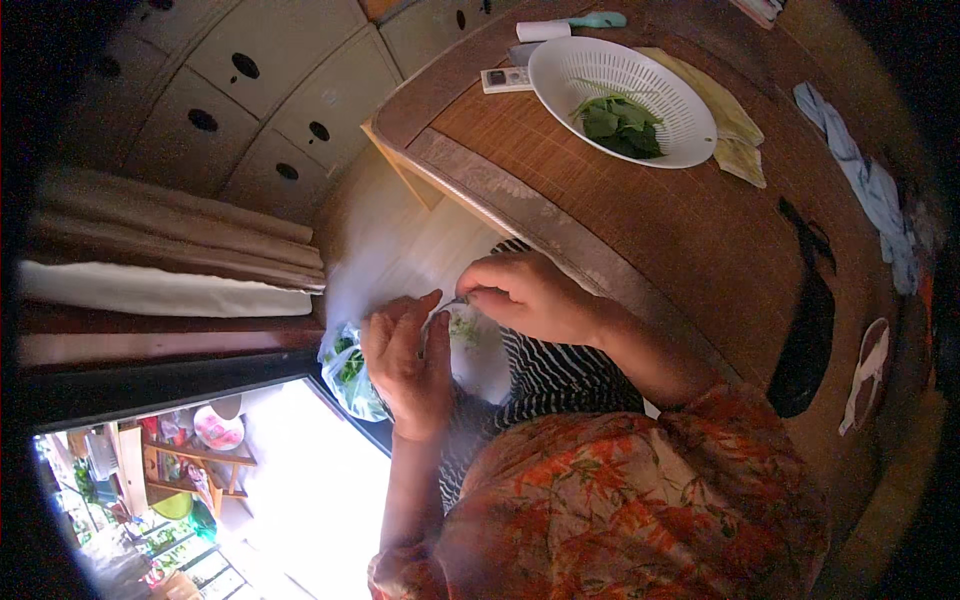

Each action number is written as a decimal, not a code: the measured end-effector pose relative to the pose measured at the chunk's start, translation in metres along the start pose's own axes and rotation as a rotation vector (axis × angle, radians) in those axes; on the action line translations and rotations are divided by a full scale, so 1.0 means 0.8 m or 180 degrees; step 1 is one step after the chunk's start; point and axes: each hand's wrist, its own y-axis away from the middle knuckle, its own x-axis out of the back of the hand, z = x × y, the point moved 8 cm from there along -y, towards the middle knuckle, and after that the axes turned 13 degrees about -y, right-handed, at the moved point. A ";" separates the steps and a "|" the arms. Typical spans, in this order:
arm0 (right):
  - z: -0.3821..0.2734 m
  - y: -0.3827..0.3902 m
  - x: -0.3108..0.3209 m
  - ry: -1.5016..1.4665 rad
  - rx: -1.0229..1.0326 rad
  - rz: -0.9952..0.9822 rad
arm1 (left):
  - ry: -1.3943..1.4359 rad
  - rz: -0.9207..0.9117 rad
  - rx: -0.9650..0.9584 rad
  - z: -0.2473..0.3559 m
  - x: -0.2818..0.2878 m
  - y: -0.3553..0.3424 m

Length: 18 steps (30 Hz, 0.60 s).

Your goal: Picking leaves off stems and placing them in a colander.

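My right fingers (482,275) are pinched together on one end of a thin pale strip (440,308). My left fingers (400,315) are closed on the other part of it, with the thumb pressed close. The strip is in the air, nearer to me than the white basket (685,120) and to its left. It is too small to tell if it is a stem. I think a soft pinch near both ends is best, so it does not get squashed. I should go slowly, bit by bit, because a hard tug could snap it. Little pale green bits (465,328) show behind my fingers, also left of the basket.

Further left of the basket, and nearer to me, is a clear bag (365,405) with green leaves (350,370) in it. The basket sits on the brown counter (600,195) with dark leaves (620,125) inside. A yellow cloth (742,160) pokes out at its right.
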 end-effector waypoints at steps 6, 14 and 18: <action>-0.010 -0.006 -0.013 -0.0179 0.0009 -0.0170 | 0.1595 -0.0730 0.1327 -0.045 -0.039 0.037; 0.023 -0.002 0.018 -0.1931 -0.0837 0.0641 | 0.2877 -0.0836 0.2231 -0.080 -0.056 0.057; 0.009 -0.005 0.022 -0.1593 -0.0476 0.0661 | 0.3056 -0.0803 0.2327 -0.081 -0.060 0.060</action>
